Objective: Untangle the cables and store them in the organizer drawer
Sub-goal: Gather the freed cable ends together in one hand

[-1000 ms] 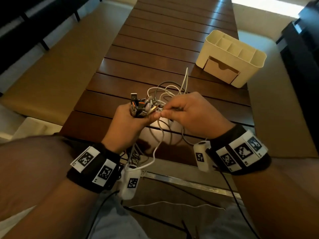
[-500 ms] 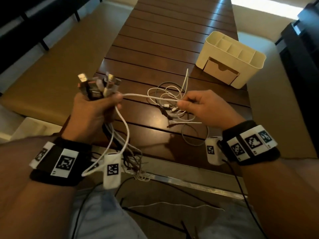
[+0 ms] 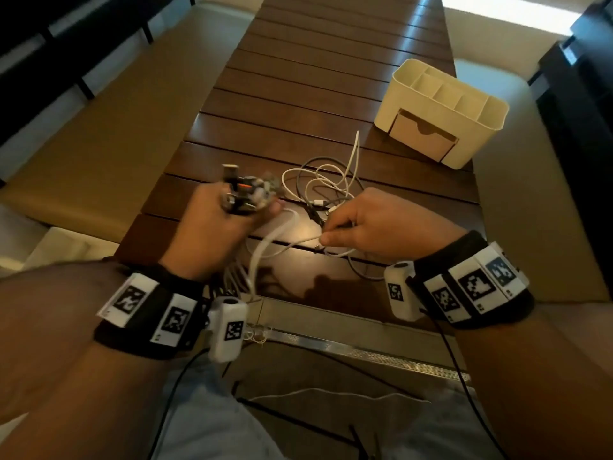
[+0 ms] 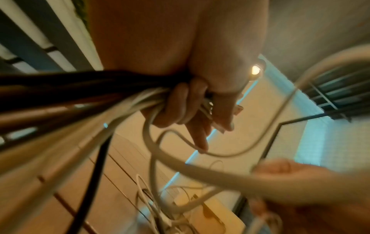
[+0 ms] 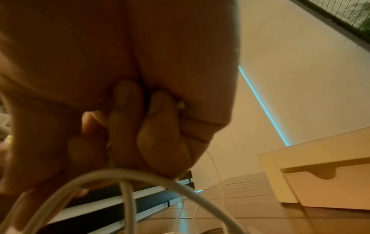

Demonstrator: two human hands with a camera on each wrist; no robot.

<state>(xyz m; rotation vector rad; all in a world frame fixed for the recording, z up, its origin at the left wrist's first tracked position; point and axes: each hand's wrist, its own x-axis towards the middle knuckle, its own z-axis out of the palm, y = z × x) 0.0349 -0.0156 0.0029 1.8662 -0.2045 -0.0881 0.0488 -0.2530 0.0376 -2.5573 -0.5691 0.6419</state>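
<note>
My left hand point(image 3: 225, 224) grips a bundle of cable plugs point(image 3: 247, 192) that stick up out of the fist; black and white cords trail down from it toward the table edge. The left wrist view shows its fingers point(image 4: 180, 107) curled round the cords. My right hand point(image 3: 374, 227) pinches a white cable point(image 3: 298, 242) that runs across to the left fist. A tangle of white and dark cables point(image 3: 326, 187) lies on the wooden table point(image 3: 298, 94) between the hands. The cream organizer point(image 3: 444, 111) stands at the far right, its drawer point(image 3: 421, 137) closed.
Padded benches point(image 3: 99, 134) flank the narrow slatted table on both sides. A metal strip point(image 3: 348, 346) edges the table in front of my knees. Loose cords hang over my lap point(image 3: 331, 393). In the right wrist view the organizer point(image 5: 320, 178) sits close to the right.
My left hand, raised out to the left half a second ago, has come back down and right toward the tangle. The stretched white cable has gone slack. My right hand stays low on it.
</note>
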